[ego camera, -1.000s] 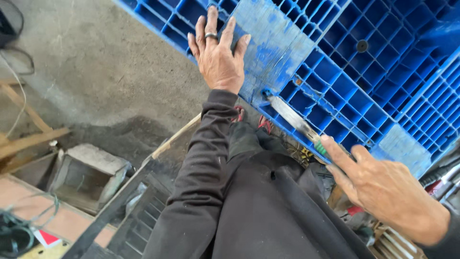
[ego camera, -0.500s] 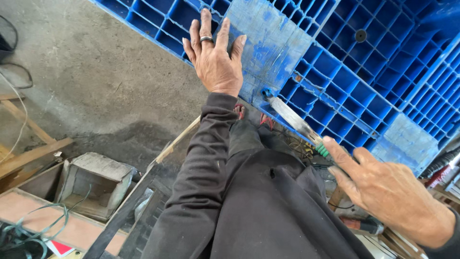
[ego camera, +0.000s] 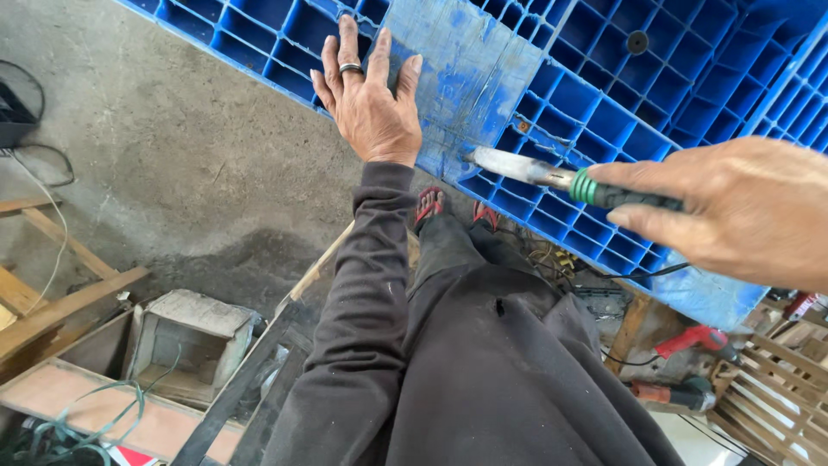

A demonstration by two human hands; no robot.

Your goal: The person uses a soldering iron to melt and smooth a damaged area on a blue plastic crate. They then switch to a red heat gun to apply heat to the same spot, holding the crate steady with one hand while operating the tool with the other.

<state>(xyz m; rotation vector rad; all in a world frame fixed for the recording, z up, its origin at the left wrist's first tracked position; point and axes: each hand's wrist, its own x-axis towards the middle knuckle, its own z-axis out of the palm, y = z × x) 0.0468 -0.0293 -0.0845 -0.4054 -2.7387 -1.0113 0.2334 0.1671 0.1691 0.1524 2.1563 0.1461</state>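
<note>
My left hand (ego camera: 371, 95), with a ring on one finger, lies flat with fingers spread against a scuffed flat blue plastic patch (ego camera: 470, 73) on a large blue grid pallet (ego camera: 621, 95). My right hand (ego camera: 742, 211) grips the dark handle of a tool with a flat silvery metal blade (ego camera: 517, 166) and green bands at the neck. The blade tip points left and touches the lower edge of the blue patch, a short way right of my left wrist. A black cord runs from under the right hand.
My dark trousers and red sandals (ego camera: 431, 205) are below. A small open wooden box (ego camera: 185, 341), planks (ego camera: 60, 302) and green strapping (ego camera: 95, 414) lie at lower left on the concrete floor. A red power tool (ego camera: 699, 341) and a wooden slatted frame (ego camera: 785, 388) are at lower right.
My right hand has risen and come closer to the camera, bringing the blade up to the patch's lower edge. My left hand stays pressed flat on the pallet.
</note>
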